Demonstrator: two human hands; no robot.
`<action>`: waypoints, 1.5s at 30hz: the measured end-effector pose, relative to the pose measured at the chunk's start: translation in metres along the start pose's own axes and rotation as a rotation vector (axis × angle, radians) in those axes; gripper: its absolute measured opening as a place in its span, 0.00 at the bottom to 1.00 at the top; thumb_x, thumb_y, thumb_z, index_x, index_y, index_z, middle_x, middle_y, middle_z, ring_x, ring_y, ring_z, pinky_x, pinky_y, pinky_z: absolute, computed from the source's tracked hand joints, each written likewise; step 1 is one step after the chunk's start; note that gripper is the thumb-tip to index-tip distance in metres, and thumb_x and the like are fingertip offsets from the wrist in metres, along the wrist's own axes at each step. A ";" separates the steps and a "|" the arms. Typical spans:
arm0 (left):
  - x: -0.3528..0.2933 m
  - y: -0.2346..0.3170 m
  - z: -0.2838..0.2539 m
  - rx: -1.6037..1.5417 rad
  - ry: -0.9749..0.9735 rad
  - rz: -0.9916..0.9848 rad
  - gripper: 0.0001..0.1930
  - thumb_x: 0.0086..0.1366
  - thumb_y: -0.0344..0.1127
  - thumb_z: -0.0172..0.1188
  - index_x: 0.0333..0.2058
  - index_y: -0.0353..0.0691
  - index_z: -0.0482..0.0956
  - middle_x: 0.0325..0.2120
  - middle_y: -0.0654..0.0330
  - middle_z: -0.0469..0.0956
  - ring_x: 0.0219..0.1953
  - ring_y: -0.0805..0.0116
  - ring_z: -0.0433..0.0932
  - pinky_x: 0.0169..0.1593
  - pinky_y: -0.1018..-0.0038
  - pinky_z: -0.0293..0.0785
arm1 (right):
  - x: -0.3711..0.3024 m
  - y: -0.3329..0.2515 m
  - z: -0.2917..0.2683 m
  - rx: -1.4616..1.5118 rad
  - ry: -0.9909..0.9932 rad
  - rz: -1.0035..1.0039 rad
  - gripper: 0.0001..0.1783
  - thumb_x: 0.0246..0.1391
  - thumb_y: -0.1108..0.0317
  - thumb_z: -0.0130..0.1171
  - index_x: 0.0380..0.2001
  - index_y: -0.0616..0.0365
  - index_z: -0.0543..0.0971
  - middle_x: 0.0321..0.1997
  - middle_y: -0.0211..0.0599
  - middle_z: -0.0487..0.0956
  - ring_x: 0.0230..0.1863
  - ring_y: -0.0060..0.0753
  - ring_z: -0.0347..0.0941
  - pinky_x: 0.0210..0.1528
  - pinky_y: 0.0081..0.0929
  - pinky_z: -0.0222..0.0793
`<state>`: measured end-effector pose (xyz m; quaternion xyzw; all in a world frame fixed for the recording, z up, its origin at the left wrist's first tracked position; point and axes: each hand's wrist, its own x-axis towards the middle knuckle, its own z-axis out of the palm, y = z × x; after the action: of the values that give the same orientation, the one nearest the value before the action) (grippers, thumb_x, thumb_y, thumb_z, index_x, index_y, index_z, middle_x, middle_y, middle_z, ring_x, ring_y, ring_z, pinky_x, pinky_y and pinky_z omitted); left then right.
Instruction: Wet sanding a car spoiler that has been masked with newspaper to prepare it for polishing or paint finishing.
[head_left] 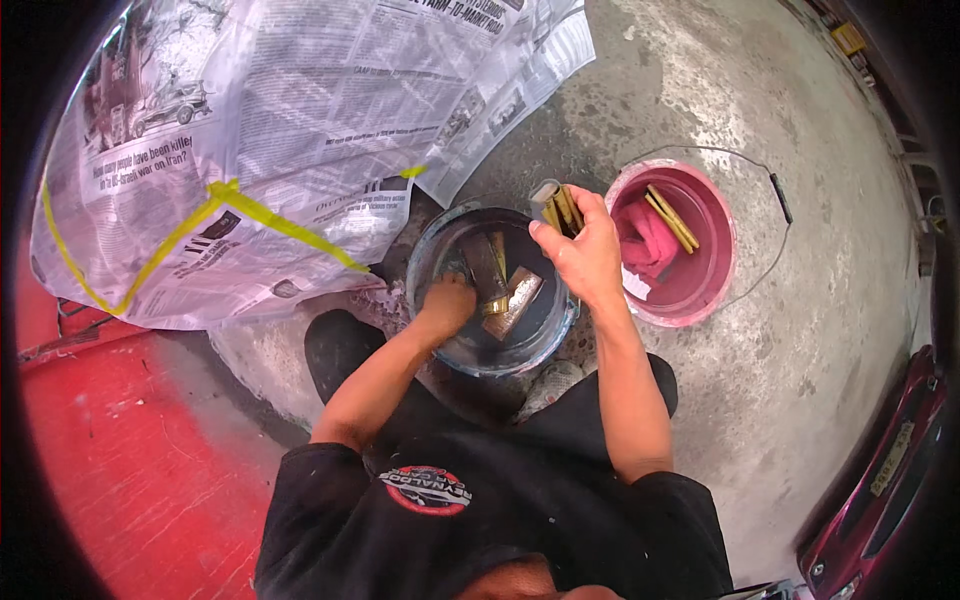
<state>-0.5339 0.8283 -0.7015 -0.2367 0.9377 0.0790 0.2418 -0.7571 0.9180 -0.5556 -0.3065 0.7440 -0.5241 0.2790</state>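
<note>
My right hand (588, 250) is closed round several folded pieces of yellow-brown sheet (563, 210) that look like sandpaper, above the right rim of a dark bucket (480, 368). A pale grey piece sticks out beside them. Inside the dark bucket's left side, my left hand (447, 306) has its fingers curled in. Whatever it grips, if anything, is hidden. Close to its fingertips, a dark brown strip with a yellow end (487, 275) and a flat brown piece (514, 304) lie in the bucket, which seems to hold water.
To the right stands a pink bucket (722, 262) with a wire handle, a pink cloth (650, 240) and yellow-brown strips (672, 218) inside. Newspaper sheets (330, 110) held by yellow tape cover something at the upper left. A red surface (130, 450) lies lower left; a dark red vehicle part (885, 470) stands at right.
</note>
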 end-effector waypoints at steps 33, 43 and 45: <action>-0.010 0.046 0.006 -0.401 -0.277 0.148 0.30 0.55 0.57 0.64 0.48 0.38 0.83 0.43 0.45 0.83 0.46 0.47 0.82 0.50 0.54 0.77 | -0.018 0.160 0.099 -1.019 -0.783 -0.250 0.25 0.59 0.47 0.51 0.52 0.49 0.81 0.52 0.50 0.82 0.59 0.59 0.74 0.71 0.68 0.46; -0.021 0.040 -0.042 -0.756 -0.102 0.153 0.35 0.54 0.56 0.61 0.53 0.33 0.79 0.45 0.38 0.81 0.49 0.43 0.81 0.53 0.55 0.76 | -0.009 0.157 0.113 -1.049 -0.876 -0.149 0.22 0.52 0.57 0.63 0.47 0.58 0.81 0.44 0.47 0.84 0.45 0.50 0.81 0.48 0.48 0.77; -0.035 0.036 -0.058 -0.864 -0.051 0.124 0.35 0.53 0.56 0.61 0.53 0.33 0.79 0.45 0.38 0.81 0.49 0.43 0.81 0.53 0.55 0.76 | -0.009 0.158 0.108 -0.875 -0.748 0.009 0.20 0.52 0.59 0.62 0.47 0.58 0.81 0.44 0.47 0.84 0.44 0.48 0.81 0.48 0.47 0.77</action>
<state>-0.5487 0.8584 -0.6324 -0.2576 0.8245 0.4844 0.1384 -0.6975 0.9011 -0.7369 -0.5548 0.7436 -0.0225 0.3725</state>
